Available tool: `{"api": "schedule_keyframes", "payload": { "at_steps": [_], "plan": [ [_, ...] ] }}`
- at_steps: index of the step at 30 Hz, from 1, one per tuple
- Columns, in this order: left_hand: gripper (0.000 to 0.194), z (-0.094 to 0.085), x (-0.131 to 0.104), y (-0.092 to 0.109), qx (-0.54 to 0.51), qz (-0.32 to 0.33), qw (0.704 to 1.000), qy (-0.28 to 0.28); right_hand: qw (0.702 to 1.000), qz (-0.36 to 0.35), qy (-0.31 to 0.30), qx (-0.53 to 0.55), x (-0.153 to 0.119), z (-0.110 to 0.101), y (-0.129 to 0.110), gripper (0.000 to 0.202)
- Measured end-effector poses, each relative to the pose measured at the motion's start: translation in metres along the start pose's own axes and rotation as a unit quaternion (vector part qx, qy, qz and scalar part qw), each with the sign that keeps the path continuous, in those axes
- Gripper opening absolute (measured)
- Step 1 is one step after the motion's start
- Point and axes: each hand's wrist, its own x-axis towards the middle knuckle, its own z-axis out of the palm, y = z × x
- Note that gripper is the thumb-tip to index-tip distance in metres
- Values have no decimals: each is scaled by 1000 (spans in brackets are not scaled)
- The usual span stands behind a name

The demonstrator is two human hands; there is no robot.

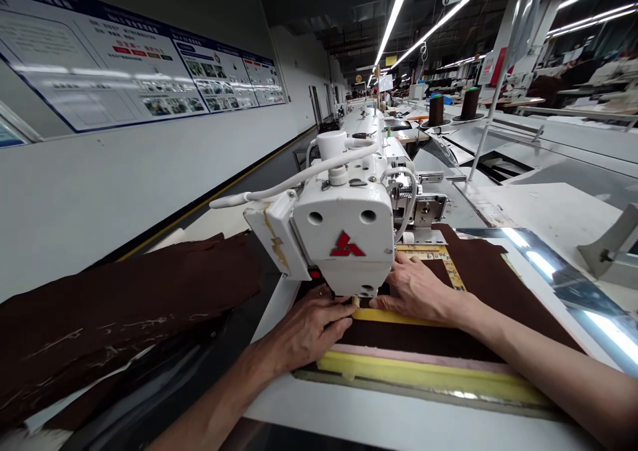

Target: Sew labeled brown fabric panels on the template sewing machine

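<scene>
My left hand (306, 325) rests with its fingers stretched toward the needle area, fingertips at the left end of a yellow-edged sewing template (399, 316). Opposite it, my right hand (419, 288) lies on the template and dark brown fabric (491, 285), thumb apart from the fingers; some fingertips are tucked by the machine head. Between and above both hands stands a white sewing machine (343, 225) with a red emblem. Its head hides the needle. Yellow tape with handwriting (438, 256) marks the template's far part. Neither hand visibly grips anything.
Brown fabric pieces (124, 325) with loose threads are piled at the left. Yellow tape strips (423, 371) run along the near edge of the white plate (399, 408). Dark thread cones (436, 111) stand behind at the right. A metal pole (491, 115) rises nearby.
</scene>
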Motion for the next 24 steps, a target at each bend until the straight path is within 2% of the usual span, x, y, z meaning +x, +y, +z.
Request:
{"api": "schedule_keyframes", "payload": {
  "at_steps": [12,24],
  "plan": [
    [38,2,3,5,11,12,1000,3,1000,8,13,-12,-3,2,5,52],
    [40,3,2,4,15,11,1000,-4,1000,10,10,-12,-3,3,4,54]
  ]
}}
